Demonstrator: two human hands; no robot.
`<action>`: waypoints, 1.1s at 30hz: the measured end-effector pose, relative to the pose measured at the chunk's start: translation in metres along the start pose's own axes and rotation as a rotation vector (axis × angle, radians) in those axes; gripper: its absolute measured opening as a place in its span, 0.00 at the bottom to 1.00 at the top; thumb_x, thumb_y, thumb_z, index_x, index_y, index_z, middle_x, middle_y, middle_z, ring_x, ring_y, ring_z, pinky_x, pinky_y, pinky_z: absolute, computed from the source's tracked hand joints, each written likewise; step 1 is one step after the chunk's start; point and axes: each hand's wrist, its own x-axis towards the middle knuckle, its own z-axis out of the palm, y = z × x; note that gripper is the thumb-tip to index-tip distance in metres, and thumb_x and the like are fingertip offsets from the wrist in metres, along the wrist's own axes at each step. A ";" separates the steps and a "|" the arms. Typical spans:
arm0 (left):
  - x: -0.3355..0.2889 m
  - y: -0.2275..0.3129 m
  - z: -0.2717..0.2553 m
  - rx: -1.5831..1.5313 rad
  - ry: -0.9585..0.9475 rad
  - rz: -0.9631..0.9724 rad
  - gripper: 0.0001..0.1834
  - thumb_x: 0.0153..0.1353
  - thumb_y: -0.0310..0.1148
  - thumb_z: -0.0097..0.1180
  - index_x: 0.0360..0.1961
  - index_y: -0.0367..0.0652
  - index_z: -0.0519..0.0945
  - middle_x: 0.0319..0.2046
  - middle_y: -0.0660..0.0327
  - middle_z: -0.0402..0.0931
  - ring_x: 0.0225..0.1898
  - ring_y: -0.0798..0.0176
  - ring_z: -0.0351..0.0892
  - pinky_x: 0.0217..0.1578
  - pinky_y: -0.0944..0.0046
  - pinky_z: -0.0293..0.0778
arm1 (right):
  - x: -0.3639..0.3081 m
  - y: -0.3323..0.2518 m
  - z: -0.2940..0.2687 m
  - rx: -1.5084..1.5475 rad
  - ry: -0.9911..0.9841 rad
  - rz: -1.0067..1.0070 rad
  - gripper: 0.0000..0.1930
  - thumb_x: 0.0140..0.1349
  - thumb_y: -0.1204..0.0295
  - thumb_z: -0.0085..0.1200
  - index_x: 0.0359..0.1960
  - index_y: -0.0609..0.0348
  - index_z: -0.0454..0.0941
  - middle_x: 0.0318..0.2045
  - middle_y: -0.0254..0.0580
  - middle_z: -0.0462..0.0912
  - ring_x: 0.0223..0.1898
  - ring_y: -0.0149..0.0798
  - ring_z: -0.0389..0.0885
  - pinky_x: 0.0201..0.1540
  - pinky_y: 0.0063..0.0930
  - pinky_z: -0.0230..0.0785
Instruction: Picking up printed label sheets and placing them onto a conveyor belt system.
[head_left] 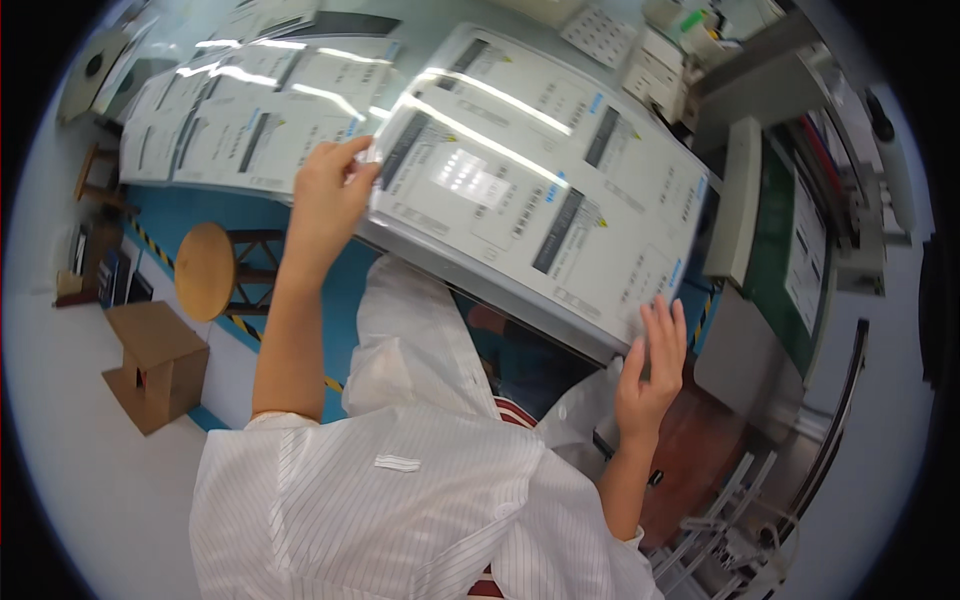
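Note:
A wide stack of glossy printed sheets (470,225), white with dark bars and small blue marks, lies on the table in front of me. My left hand (332,200) is closed at the stack's left edge, thumb and forefinger pinching the rim of the top sheet. At the near right corner, my right hand (652,375) is open, its fingers stretched out and the tips touching or just beside the sheet's edge. How many sheets lie beneath is hidden. Bright ceiling lights reflect across the shiny surface.
More printed sheets (225,150) lie on the table to the left. A round wooden stool (207,272) and a cardboard box (165,365) stand on the floor there. At right is a machine with a green bed (785,250); a white perforated block (597,37) sits at the back.

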 end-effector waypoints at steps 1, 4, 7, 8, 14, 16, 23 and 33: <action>0.000 -0.003 0.000 -0.002 0.011 0.001 0.16 0.56 0.27 0.58 0.46 0.35 0.81 0.29 0.52 0.74 0.31 0.57 0.74 0.35 0.62 0.71 | 0.000 0.009 0.002 0.034 0.099 0.104 0.19 0.60 0.80 0.47 0.54 0.63 0.77 0.57 0.53 0.75 0.64 0.55 0.66 0.66 0.46 0.55; 0.000 -0.011 -0.004 0.011 -0.019 -0.013 0.15 0.59 0.28 0.58 0.48 0.38 0.81 0.27 0.60 0.70 0.29 0.66 0.70 0.34 0.67 0.69 | -0.009 0.032 0.010 0.244 0.235 0.422 0.18 0.70 0.74 0.43 0.59 0.66 0.71 0.60 0.49 0.73 0.63 0.42 0.68 0.64 0.31 0.57; 0.002 -0.014 -0.003 0.045 -0.063 -0.016 0.17 0.60 0.28 0.57 0.51 0.40 0.80 0.29 0.61 0.70 0.31 0.67 0.69 0.35 0.68 0.68 | -0.007 0.022 0.011 0.483 0.233 0.571 0.22 0.72 0.69 0.40 0.64 0.69 0.63 0.61 0.55 0.70 0.65 0.40 0.65 0.65 0.29 0.55; 0.003 -0.016 -0.002 0.046 -0.072 -0.009 0.17 0.61 0.29 0.57 0.52 0.41 0.80 0.30 0.61 0.70 0.31 0.67 0.69 0.36 0.68 0.68 | -0.008 0.020 0.011 0.516 0.232 0.586 0.23 0.72 0.68 0.39 0.64 0.69 0.62 0.62 0.55 0.69 0.65 0.40 0.63 0.65 0.29 0.54; 0.008 -0.028 0.007 0.203 -0.130 0.080 0.21 0.66 0.38 0.50 0.57 0.40 0.75 0.50 0.53 0.69 0.50 0.56 0.72 0.46 0.61 0.70 | -0.012 0.012 0.014 0.782 0.180 0.642 0.26 0.74 0.66 0.36 0.67 0.69 0.53 0.66 0.52 0.60 0.68 0.39 0.56 0.68 0.28 0.46; 0.009 -0.023 0.013 0.146 -0.114 0.023 0.24 0.67 0.41 0.50 0.58 0.37 0.72 0.53 0.50 0.69 0.53 0.52 0.71 0.52 0.60 0.69 | -0.013 0.010 0.015 0.889 0.148 0.647 0.27 0.74 0.65 0.35 0.69 0.69 0.50 0.68 0.51 0.58 0.70 0.39 0.54 0.69 0.28 0.44; 0.027 -0.017 0.038 0.234 -0.087 -0.001 0.31 0.67 0.49 0.49 0.61 0.35 0.68 0.59 0.46 0.67 0.59 0.48 0.68 0.59 0.57 0.63 | -0.020 0.029 0.008 1.255 0.015 0.664 0.29 0.75 0.63 0.32 0.71 0.68 0.45 0.71 0.49 0.51 0.72 0.39 0.48 0.71 0.29 0.39; 0.032 -0.056 0.045 0.337 -0.038 0.145 0.30 0.70 0.46 0.45 0.62 0.32 0.66 0.58 0.43 0.68 0.60 0.44 0.67 0.60 0.57 0.61 | -0.030 0.206 -0.056 -0.071 0.244 0.592 0.28 0.71 0.62 0.42 0.67 0.66 0.58 0.69 0.57 0.57 0.72 0.51 0.50 0.71 0.38 0.43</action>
